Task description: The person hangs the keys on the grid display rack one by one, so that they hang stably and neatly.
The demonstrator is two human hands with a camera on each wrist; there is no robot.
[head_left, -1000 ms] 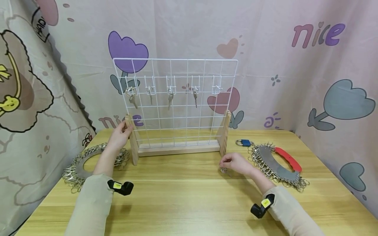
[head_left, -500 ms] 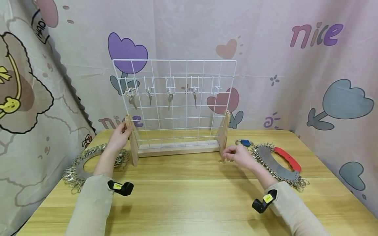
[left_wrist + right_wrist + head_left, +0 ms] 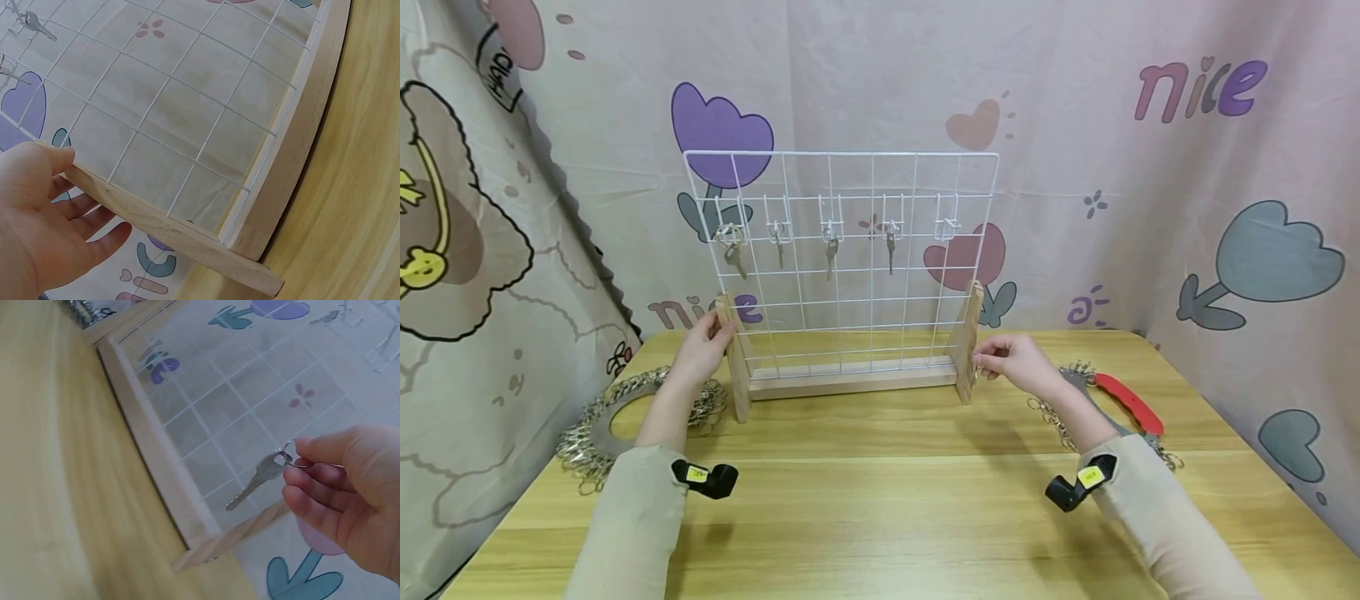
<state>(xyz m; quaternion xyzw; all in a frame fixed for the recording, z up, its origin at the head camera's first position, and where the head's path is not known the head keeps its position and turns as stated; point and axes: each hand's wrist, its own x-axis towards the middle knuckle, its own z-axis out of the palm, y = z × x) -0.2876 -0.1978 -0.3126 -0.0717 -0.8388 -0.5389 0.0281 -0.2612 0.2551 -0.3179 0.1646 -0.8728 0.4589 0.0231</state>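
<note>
A white wire grid rack (image 3: 842, 153) stands upright on wooden legs. My left hand (image 3: 700, 350) grips its left wooden post (image 3: 175, 237), thumb on the near side and fingers behind. Between thumb and fingers, my right hand (image 3: 1018, 362) pinches a key ring with a silver key (image 3: 257, 481) hanging from it. In the head view this hand is right beside the rack's right wooden post (image 3: 968, 342). Several keys (image 3: 831, 248) hang from the hooks along the grid. The rightmost hook (image 3: 947, 225) bears no key.
On the right of the table lies a curved metal plate with a red handle (image 3: 1131, 404), edged with small rings and partly hidden by my right arm. A similar ring-edged plate (image 3: 602, 425) lies at the left, by my left forearm. A patterned curtain (image 3: 1075, 100) hangs behind.
My right hand has risen with the key, from low by the right post's foot to higher beside the post. It now hides the blue padlock. My left hand has stayed on its post.
</note>
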